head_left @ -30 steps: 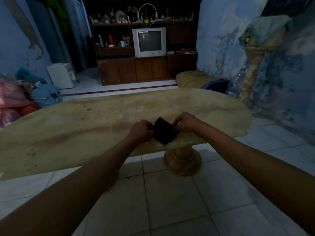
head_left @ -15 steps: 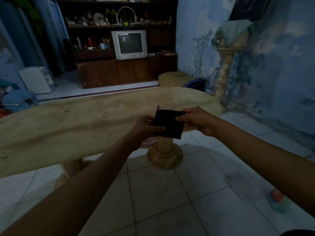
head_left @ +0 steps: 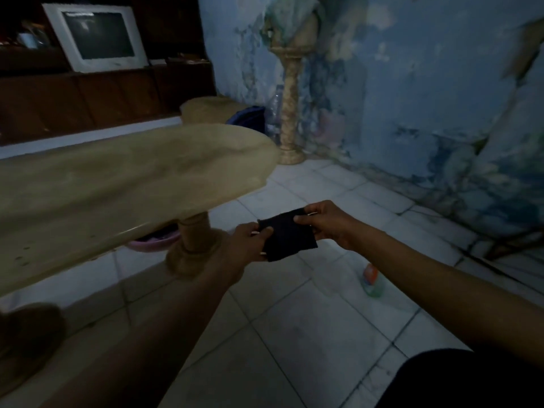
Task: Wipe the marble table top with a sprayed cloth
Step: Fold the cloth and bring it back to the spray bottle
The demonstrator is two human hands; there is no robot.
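Cloth [head_left: 288, 234] now beyond table edge [head_left: 235, 198]

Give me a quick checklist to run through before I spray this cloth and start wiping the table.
1. Cloth in hand: ok, the dark cloth is pinched by the left hand and the right hand.
2. Cloth over the table: not ok, it is held above the floor tiles, off the marble table top.
3. Spray bottle within grasp: not ok, a bottle lies on the floor and neither hand holds it.
4. A hand free for the bottle: not ok.
5. Cloth damp: cannot tell.
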